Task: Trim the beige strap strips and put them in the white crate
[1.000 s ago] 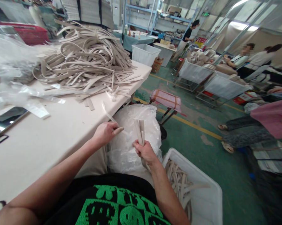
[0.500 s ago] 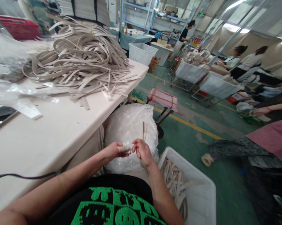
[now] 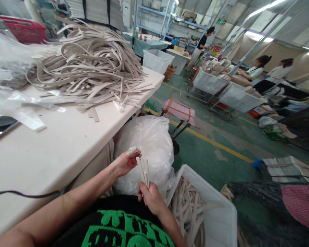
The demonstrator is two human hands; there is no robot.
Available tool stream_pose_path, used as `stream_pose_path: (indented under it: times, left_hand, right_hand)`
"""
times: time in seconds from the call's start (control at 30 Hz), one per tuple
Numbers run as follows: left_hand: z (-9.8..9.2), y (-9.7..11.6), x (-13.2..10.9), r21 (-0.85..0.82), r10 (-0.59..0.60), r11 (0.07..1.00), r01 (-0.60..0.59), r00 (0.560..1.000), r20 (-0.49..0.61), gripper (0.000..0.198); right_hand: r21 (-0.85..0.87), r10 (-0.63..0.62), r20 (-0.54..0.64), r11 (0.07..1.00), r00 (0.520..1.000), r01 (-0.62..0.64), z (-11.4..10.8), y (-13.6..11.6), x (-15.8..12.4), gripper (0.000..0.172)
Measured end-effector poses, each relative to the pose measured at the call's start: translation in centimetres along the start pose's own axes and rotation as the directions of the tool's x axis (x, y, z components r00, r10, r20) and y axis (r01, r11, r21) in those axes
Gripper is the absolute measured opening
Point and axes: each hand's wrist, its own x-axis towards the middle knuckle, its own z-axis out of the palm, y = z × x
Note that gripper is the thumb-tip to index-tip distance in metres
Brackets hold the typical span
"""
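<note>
My right hand [image 3: 151, 196] is closed around a small bunch of flat beige strips [image 3: 144, 171], whose ends point up and away from me. My left hand [image 3: 127, 162] is just left of the strip tips, fingers curled and drawn together, with a pale wrapping on one digit. Whether anything small sits between its fingertips is too blurred to make out. Behind both hands is a large, full, clear plastic bag [image 3: 146, 137]. A white bin [image 3: 221, 216] beside my right forearm contains more loose beige strips [image 3: 187, 209].
On the white table [image 3: 67, 147] at left lie a big heap of beige strips [image 3: 93, 65], clear plastic bags [image 3: 10, 75] and a dark, shiny flat object [image 3: 0, 127]. A pink padded stool [image 3: 178, 110] stands ahead. A person's pink garment [image 3: 302, 206] shows at right.
My right hand has come down toward my body with the strips, and more of them show. My left hand has risen slightly. The person at right has moved, the outstretched arm no longer visible.
</note>
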Motion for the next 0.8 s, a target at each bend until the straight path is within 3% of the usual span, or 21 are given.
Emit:
stream_pose_path:
  times: [0.13, 0.33, 0.53, 0.67, 0.8]
  left_hand:
    - [0.2, -0.5, -0.2, -0.035, 0.016, 0.999, -0.015, 0.999, 0.028, 0.024]
    - [-0.2, -0.9, 0.0, -0.034, 0.034, 0.999, -0.031, 0.996, 0.088, 0.011]
    - [-1.1, -2.7, 0.2, 0.117, 0.064, 0.99, -0.083, 0.986, 0.157, 0.032]
    - [-1.4, -2.9, 0.4, 0.141, 0.056, 0.988, -0.067, 0.995, 0.078, 0.028]
    - [-1.6, -2.0, 0.5, 0.101, 0.124, 0.988, -0.119, 0.991, -0.042, 0.018]
  right_hand:
    - [0.039, 0.006, -0.02, 0.999, 1.0, -0.005, 0.0, -0.1, 1.1, 0.054]
    - [0.06, 0.01, -0.011, 0.998, 1.0, -0.009, -0.1, -0.5, 1.6, 0.058]
    - [0.214, 0.055, 0.076, 0.974, 0.996, -0.07, 0.4, -0.2, 2.1, 0.06]
    - [0.277, 0.024, 0.075, 0.96, 0.997, -0.044, -0.2, -0.5, 1.2, 0.064]
    - [0.151, 0.027, 0.027, 0.988, 0.999, -0.03, -1.5, -0.7, -0.7, 0.058]
